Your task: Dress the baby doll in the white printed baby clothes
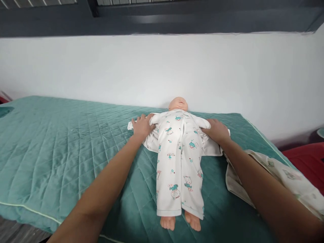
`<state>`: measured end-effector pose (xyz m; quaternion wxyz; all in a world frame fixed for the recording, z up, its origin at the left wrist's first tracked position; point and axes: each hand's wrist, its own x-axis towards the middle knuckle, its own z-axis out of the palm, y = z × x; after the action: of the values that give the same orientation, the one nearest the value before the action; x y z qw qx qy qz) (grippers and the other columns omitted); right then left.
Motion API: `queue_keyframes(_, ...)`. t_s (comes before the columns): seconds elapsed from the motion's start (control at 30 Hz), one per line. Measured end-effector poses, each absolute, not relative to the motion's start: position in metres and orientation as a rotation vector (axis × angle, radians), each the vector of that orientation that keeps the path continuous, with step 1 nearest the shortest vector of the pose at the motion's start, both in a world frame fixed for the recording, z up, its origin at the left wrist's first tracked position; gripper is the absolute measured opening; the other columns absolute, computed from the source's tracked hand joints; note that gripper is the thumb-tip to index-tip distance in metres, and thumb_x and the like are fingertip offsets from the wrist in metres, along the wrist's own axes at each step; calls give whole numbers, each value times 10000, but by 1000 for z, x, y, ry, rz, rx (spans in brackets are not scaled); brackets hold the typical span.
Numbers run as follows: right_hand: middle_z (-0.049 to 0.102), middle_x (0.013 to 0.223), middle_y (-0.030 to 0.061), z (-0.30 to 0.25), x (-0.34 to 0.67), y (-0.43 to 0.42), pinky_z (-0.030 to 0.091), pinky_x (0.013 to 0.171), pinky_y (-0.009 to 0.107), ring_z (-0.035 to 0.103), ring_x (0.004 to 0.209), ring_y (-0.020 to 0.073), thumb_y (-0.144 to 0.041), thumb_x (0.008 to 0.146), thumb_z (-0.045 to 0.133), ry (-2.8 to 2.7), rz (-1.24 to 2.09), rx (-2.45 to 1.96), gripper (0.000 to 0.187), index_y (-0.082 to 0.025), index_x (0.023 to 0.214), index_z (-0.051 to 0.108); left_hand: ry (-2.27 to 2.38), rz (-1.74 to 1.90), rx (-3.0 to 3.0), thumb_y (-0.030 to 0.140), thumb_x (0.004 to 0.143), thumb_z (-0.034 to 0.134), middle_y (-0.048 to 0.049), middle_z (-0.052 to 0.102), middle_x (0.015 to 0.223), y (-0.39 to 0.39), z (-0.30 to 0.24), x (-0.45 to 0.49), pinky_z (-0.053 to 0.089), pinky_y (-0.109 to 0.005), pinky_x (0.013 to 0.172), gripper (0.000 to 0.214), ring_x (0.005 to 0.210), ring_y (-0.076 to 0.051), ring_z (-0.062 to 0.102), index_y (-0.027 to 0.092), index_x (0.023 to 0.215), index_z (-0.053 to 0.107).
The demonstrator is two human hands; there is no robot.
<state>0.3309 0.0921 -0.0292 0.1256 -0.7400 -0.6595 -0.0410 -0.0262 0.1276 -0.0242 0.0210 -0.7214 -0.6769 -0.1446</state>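
A baby doll (178, 104) lies on its back, head toward the wall and bare feet toward me. It wears a white sleepsuit (169, 162) printed with bears and teal figures, with a slit down the front. Another white garment (212, 148) is spread beneath its upper body, jutting out on both sides. My left hand (143, 126) is closed around the end of the doll's sleeve on the left, fingers partly bent over the cloth. On the other side my right hand (216, 131) grips the opposite sleeve end; its fingertips are partly hidden.
The doll rests on a green quilted mattress (76, 152) against a white wall (101, 67). A crumpled cream printed cloth (286, 175) lies at right, under my forearm. Beyond that edge is a red plastic object (307, 162). A dark frame (162, 20) runs above the wall.
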Motion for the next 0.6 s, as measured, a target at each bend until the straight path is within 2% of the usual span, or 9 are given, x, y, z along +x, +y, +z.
queue_keyframes(0.17,537,1437,107,-29,310,82,337,1139,506,476,1331,311,-288,833,482,-1854,-133,-1901,555,-219,1383,509,-2068,-507,-2243,450,877,558,-83,583,1298,128,-30,-25,217,-605,1141,543,1238,-335,516,436,1410,457)
queue_keyframes(0.3,516,1455,101,4,255,67,392,1113,455,481,1330,271,-234,861,397,-1752,-9,-1689,563,-217,1420,461,-2069,-506,-2250,464,878,557,-88,585,1289,131,-31,-26,218,-609,1137,552,1229,-345,519,430,1419,454)
queue_keyframes(0.4,510,1454,95,35,197,67,395,1103,429,468,1334,263,-218,909,371,-1920,-21,-1490,518,-219,1420,458,-2054,-513,-2257,471,883,554,-92,582,1289,131,-31,-26,222,-613,1134,555,1224,-347,519,429,1426,445)
queue_keyframes(0.5,546,1393,123,50,144,86,434,1041,383,511,1267,261,-236,916,437,-2296,-16,-1417,465,-173,1374,490,-2040,-529,-2252,478,893,542,-98,580,1283,129,-32,-27,223,-611,1135,554,1214,-342,521,415,1435,439)
queue_keyframes(0.6,591,1276,192,45,109,115,416,1030,442,533,1206,322,-238,891,519,-2618,-179,-1609,387,-100,1248,575,-2020,-534,-2269,504,911,512,-106,577,1273,128,-31,-29,229,-609,1134,537,1208,-337,524,390,1431,449)
